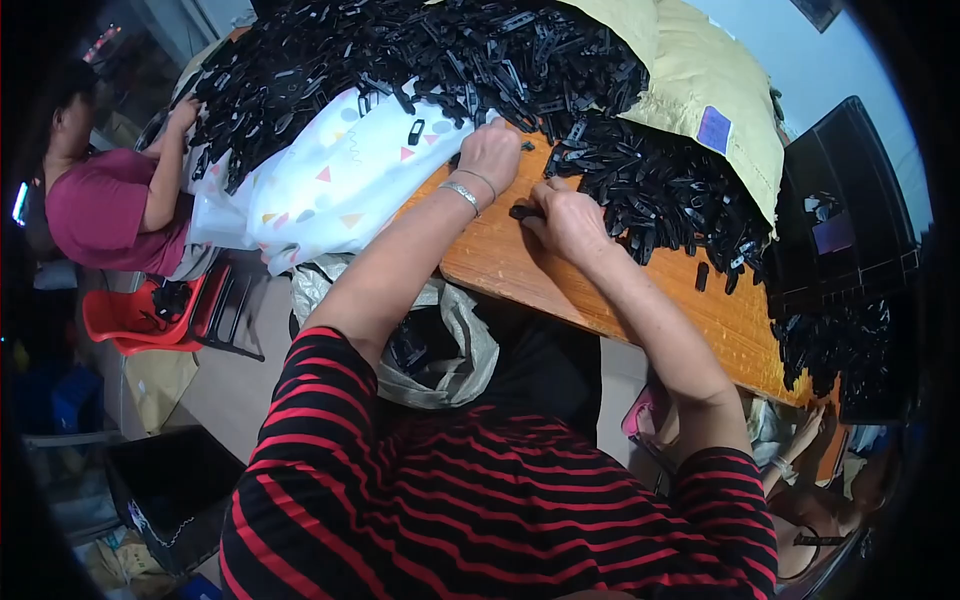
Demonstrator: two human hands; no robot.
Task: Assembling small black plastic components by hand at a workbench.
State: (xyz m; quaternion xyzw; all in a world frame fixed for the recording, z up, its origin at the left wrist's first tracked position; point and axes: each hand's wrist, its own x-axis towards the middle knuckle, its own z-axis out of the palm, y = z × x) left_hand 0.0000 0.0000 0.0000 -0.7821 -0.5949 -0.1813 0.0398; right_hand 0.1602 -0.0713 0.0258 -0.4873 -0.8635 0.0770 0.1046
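Note:
A large heap of small, elongated black plastic pieces (470, 50) covers the far part of the wooden table (520, 262). My left hand (490, 157) is closed at the heap's near edge, beside the white patterned plastic sheet (340, 180); its fingertips face away, so what they hold is hidden. Nearer and to the right, my right hand (575, 222) pinches a small black plastic piece (521, 212) between thumb and fingers, low over the bare wood. More black pieces lie just beyond that hand.
A pale yellow sack (710, 80) leans over the heap at right, near a black bin (850, 210). At left, another person (115, 210) reaches into the heap beside a red chair (150, 310). A further person's arm (800, 440) shows at lower right. An open whitish sack (450, 370) hangs below the table edge.

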